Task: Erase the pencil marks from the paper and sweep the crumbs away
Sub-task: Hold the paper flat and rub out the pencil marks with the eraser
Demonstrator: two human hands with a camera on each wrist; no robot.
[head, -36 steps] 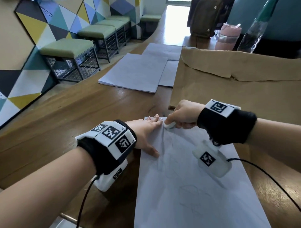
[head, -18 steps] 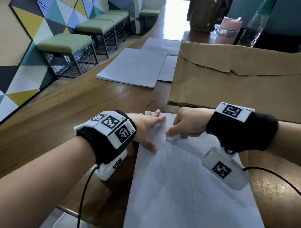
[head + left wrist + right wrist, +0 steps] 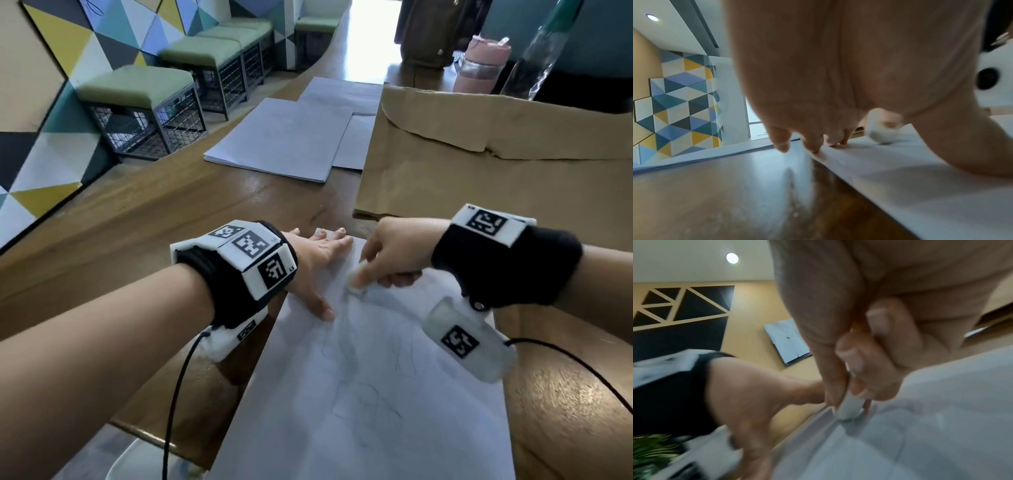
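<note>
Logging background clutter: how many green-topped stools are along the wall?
4: nearest stool, second, third, and the farthest by the table's far end. More may be hidden.

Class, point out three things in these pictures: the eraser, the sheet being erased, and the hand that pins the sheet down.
eraser (image 3: 356, 287): head view, on its white tip below the fingers.
sheet (image 3: 376, 411): head view, on its bare middle.
left hand (image 3: 317, 260): head view, on the back of the hand.
</note>
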